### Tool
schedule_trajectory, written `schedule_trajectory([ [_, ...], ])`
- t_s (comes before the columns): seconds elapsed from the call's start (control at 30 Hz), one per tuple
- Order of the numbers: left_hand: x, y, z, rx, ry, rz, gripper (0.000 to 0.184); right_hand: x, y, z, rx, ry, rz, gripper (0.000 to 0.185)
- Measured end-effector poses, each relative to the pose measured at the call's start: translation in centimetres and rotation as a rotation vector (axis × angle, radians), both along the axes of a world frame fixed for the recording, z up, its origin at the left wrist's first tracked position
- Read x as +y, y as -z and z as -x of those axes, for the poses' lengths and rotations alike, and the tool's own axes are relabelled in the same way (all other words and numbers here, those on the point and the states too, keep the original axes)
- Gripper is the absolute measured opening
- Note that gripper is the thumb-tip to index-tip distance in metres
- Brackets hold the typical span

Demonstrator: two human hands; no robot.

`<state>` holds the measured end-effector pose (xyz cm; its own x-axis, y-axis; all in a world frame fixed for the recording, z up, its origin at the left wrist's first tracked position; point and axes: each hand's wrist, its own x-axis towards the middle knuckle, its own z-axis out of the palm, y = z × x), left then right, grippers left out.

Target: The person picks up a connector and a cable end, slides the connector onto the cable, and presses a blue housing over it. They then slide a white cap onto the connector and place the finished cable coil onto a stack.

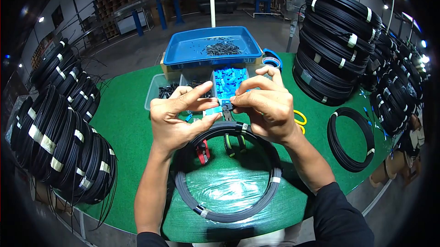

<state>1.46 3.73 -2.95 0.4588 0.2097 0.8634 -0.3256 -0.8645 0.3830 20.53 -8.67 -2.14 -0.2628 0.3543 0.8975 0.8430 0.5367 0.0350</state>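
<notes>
Between thumb and fingers, my left hand [176,116] pinches a light-blue connector [213,110]. My right hand [268,105] has its thumb and forefinger closed on a small black piece [228,107] at the connector's right end; the fingers partly hide where the two meet. Below both hands lies a coil of black cable [182,186] bound with white tape. A red hand tool [202,151] and a tool with black-and-green handles [229,146] rest inside the ring of the coil.
Ahead stand a divided bin with blue connectors [230,81] and black parts [168,90], and a blue tray [172,52] of black scraps. Yellow handles [300,118] and a smaller coil [336,148] lie right. Tall cable stacks [337,45] [59,150] flank the green table [130,109].
</notes>
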Motion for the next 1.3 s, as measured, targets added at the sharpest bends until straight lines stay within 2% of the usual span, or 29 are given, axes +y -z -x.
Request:
schedule_trajectory([
  [0.37,-0.7,0.4,-0.4,-0.009,0.033,-0.063,0.059,-1.2,0.2,0.1,0.011,0.025,0.056,0.03],
  [0.57,-0.3,-0.1,0.0,0.04,0.002,-0.083,0.064,-1.8,-0.9,0.3,-0.022,0.105,0.184,0.016],
  [0.73,0.4,-0.2,0.6,0.033,-0.023,0.096,0.067,-1.9,-1.2,-1.1,0.018,0.159,0.202,0.016],
  [0.9,0.4,-0.3,0.5,0.068,-0.031,0.148,0.074,-1.8,-1.5,-1.1,0.024,0.149,0.195,0.018],
  [1.3,-0.2,-0.5,0.4,0.15,-0.094,0.074,0.081,-2.0,-1.4,-1.1,0.021,0.089,0.32,0.02],
])
